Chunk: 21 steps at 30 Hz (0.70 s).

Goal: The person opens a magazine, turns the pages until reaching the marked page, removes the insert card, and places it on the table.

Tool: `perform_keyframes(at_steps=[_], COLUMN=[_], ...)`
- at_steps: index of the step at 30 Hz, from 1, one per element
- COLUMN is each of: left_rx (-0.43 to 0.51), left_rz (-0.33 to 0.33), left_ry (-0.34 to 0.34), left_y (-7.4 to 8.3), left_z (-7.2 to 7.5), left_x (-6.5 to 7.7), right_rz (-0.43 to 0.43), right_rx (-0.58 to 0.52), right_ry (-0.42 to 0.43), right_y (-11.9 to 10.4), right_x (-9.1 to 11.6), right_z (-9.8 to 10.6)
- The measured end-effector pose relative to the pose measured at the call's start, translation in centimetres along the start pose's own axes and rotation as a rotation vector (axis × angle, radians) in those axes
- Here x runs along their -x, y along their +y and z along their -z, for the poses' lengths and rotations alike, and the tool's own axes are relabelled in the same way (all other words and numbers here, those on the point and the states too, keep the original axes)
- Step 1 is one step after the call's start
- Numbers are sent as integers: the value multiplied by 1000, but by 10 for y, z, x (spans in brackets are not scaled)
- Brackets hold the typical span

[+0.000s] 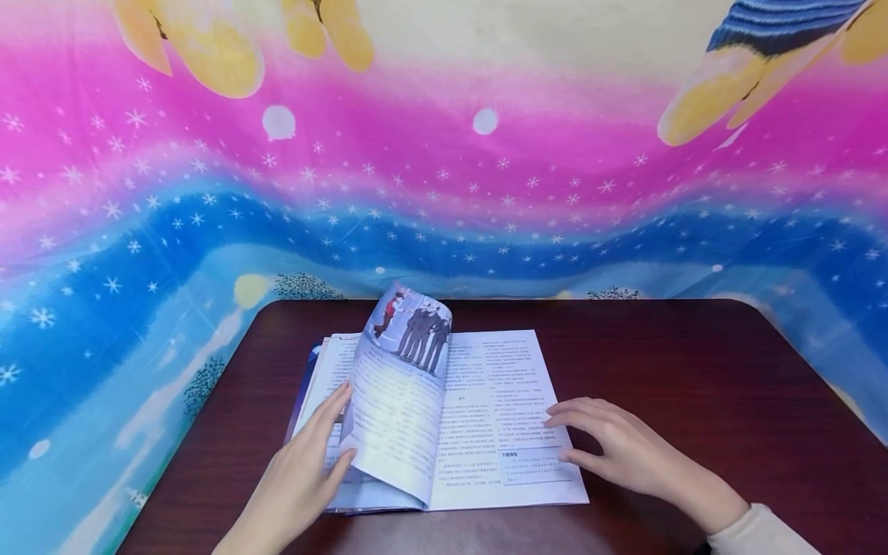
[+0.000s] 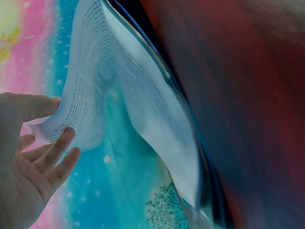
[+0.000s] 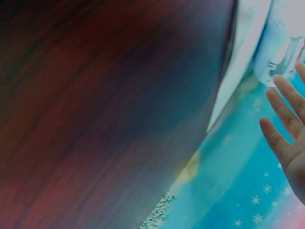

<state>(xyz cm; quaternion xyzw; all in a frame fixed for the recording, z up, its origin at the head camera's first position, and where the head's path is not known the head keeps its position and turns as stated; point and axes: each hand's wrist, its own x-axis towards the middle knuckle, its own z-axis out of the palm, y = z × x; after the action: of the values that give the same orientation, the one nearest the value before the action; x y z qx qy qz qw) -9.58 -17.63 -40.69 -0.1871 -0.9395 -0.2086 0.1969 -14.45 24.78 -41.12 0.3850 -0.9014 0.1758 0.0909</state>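
Observation:
An open magazine (image 1: 479, 432) lies on the table, with printed text on its right-hand page. One page (image 1: 395, 416) stands raised and curved above the left side, with a coloured picture of figures at its top. My left hand (image 1: 298, 470) holds this page at its lower left edge. In the left wrist view, the curled page edge passes between the thumb and fingers of the left hand (image 2: 33, 157). My right hand (image 1: 624, 447) hovers by the magazine's right edge, its fingertips over the margin. Its fingers are spread in the right wrist view and grip nothing.
The dark red-brown wooden table (image 1: 666, 362) extends to both sides of the magazine. Behind and around it hangs a patterned cloth (image 1: 444, 193) in pink and blue with white snowflakes. A pale sleeve (image 1: 759, 532) covers the right forearm.

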Motion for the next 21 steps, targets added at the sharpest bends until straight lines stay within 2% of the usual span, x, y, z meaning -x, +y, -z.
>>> perform_keyframes(at_steps=[6, 13, 21], left_rx=[-22, -51, -83], left_rz=[44, 179, 219], left_ry=[-41, -177, -274], left_y=[-10, -19, -34], left_z=[6, 12, 16], left_x=[10, 17, 26], right_rz=[2, -2, -71], right_rx=[5, 16, 15], right_ry=[-51, -85, -167], right_y=[6, 12, 15], right_x=[7, 14, 20], right_z=[-5, -11, -15])
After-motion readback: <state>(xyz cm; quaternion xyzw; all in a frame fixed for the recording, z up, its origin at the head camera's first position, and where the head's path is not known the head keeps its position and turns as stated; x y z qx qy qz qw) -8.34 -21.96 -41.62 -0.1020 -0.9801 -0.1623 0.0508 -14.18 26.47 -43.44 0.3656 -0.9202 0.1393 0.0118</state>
